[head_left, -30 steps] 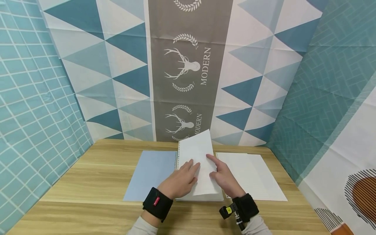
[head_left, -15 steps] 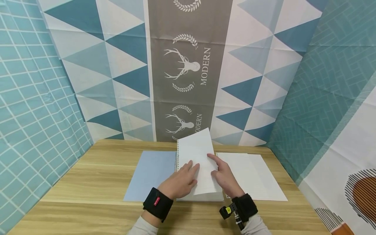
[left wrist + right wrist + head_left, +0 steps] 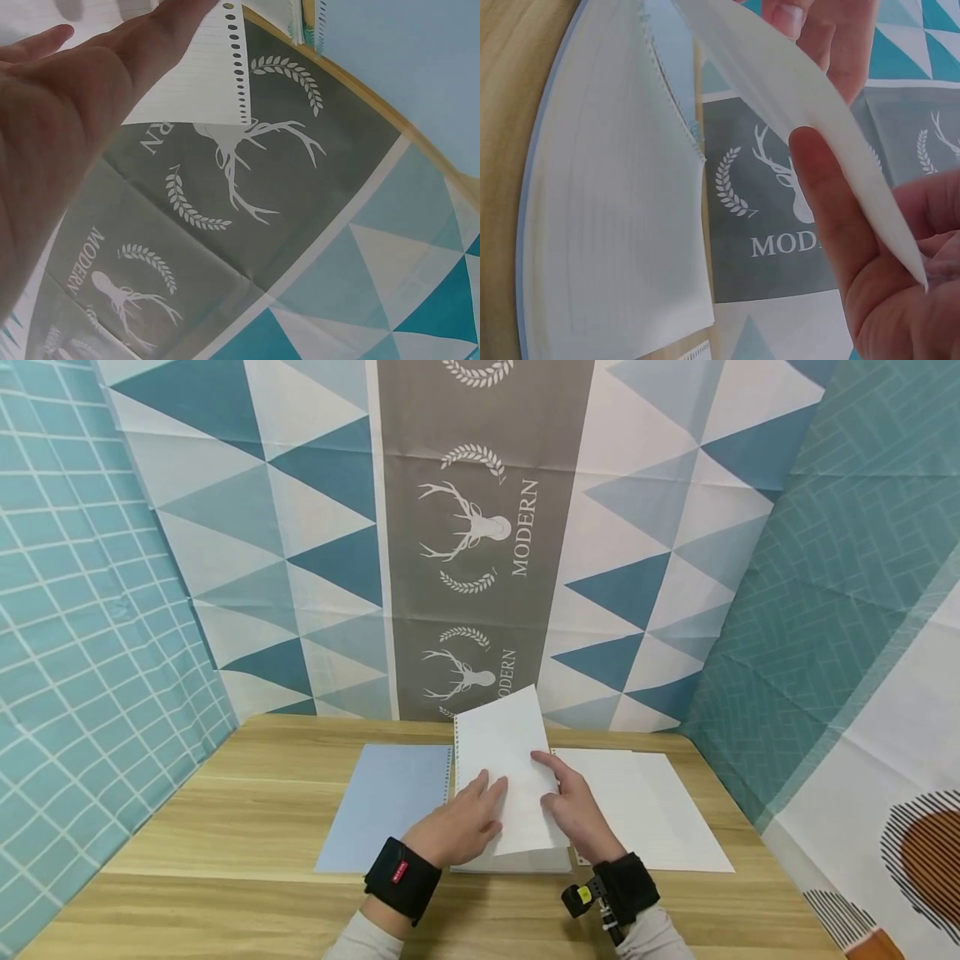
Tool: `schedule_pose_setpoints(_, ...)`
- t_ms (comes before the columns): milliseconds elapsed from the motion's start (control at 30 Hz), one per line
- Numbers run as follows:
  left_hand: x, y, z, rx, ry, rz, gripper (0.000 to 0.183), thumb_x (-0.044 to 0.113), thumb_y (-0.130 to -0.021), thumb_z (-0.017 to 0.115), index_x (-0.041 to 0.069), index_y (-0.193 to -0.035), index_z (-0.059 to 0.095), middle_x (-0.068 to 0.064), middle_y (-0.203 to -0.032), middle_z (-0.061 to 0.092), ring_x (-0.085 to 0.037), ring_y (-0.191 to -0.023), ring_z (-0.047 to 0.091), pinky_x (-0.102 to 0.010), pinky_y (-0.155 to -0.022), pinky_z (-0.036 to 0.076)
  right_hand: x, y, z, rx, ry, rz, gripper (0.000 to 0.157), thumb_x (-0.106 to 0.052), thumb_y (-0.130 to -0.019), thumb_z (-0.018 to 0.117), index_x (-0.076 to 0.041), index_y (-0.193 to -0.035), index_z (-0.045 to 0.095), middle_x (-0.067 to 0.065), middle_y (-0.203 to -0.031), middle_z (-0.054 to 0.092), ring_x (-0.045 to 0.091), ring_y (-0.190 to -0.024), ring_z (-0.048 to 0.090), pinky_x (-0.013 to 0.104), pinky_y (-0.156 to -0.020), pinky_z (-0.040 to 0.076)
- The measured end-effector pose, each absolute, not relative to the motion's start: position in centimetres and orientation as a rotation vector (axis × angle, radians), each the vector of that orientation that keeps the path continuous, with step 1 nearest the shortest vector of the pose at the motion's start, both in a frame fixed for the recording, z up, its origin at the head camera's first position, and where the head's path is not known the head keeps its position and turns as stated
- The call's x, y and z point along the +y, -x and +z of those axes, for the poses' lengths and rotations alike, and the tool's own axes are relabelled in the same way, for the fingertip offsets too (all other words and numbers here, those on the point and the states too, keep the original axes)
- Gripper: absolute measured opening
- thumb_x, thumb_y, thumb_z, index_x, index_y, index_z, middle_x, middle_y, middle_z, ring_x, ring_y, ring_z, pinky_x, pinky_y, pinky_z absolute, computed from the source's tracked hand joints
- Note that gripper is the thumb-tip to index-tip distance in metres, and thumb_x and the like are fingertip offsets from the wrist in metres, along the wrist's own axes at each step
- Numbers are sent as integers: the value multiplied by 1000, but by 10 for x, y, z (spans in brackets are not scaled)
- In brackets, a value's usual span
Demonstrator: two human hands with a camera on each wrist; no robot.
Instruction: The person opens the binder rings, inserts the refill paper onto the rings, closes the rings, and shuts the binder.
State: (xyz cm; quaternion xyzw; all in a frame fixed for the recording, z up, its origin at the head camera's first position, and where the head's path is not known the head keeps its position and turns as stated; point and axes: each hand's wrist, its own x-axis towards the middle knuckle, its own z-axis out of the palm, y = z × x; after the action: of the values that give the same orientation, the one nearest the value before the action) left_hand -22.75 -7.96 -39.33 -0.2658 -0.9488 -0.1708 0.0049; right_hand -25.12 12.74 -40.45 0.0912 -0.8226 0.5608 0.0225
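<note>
A white lined sheet (image 3: 498, 739) with punched holes down its left edge is raised and tilted above an open spiral notebook (image 3: 525, 862). In the left wrist view, the visible holed edge of the sheet (image 3: 225, 82) stands apart from the binding. My left hand (image 3: 456, 828) lies against the near face of the sheet, fingers mostly straight. At the sheet's right edge, my right hand (image 3: 579, 810) pinches the paper; its thumb and fingers show on opposite faces in the right wrist view. The notebook's stacked pages (image 3: 622, 225) lie below the sheet.
The notebook's pale blue cover (image 3: 386, 806) lies folded out to the left on the wooden table (image 3: 247, 827). Right of the notebook lie overlapping white sheets (image 3: 660, 814), one with holes along its left edge. Patterned cloth (image 3: 480, 593) hangs behind the table.
The raised sheet has shifted slightly upward, and my right hand has moved a little to the right with it. My left hand stays almost in place on the paper.
</note>
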Motion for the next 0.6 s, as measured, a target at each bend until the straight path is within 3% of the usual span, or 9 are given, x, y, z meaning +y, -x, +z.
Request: schedule_pose_setpoints(600, -81, 223, -385, -2966, 844, -521, 63, 28, -102, 60, 10, -158, 36, -23, -163, 34, -31, -150, 39, -49, -113, 44, 128, 251, -400, -2525, -273, 1876, 68, 12, -89, 47, -18, -149, 50, 11, -167, 31, 35, -158, 20, 60, -125, 14)
